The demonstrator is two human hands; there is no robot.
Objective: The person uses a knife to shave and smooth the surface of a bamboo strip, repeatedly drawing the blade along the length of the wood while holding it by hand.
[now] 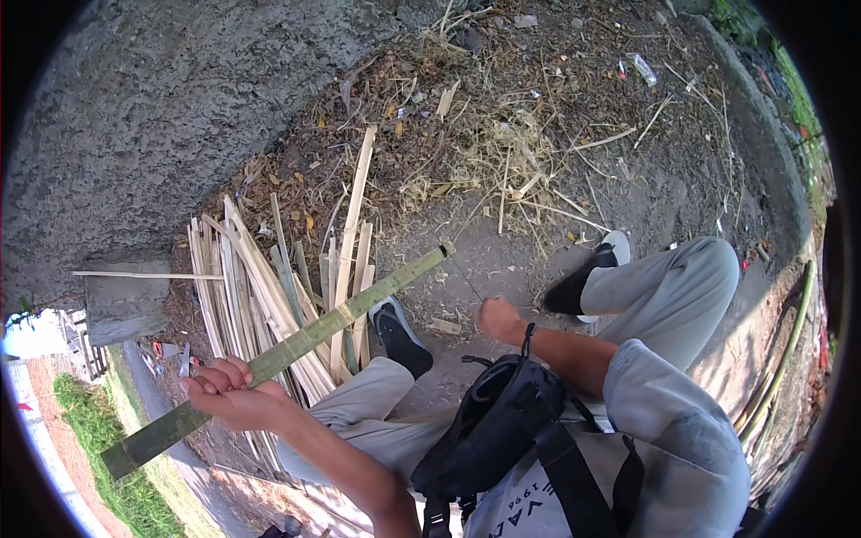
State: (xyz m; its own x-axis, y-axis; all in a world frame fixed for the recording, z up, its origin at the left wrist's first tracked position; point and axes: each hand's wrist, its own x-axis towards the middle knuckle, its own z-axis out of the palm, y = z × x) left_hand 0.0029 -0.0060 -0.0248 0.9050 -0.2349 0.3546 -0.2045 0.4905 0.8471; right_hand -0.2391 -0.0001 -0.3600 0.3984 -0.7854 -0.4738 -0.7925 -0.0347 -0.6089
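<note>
A long green bamboo strip (314, 334) slants up from the lower left toward the middle, with a pale node ring partway along. My left hand (231, 394) is closed around its lower part. Near the strip's dark upper end (446, 250), my right hand (500, 320) is closed in a fist. From that fist a thin, dark, blade-like tool (468, 278) runs up toward the strip's end. It shows only as a narrow line, so its exact kind and whether it touches the bamboo cannot be made out.
Split bamboo strips (260, 278) lie piled beyond my left hand, beside a rough grey wall (152, 134). Shavings (520, 161) and litter cover the dirt ahead. My shoes (399, 339) flank the work. A black bag (489, 430) hangs at my front; green poles (780, 359) lie right.
</note>
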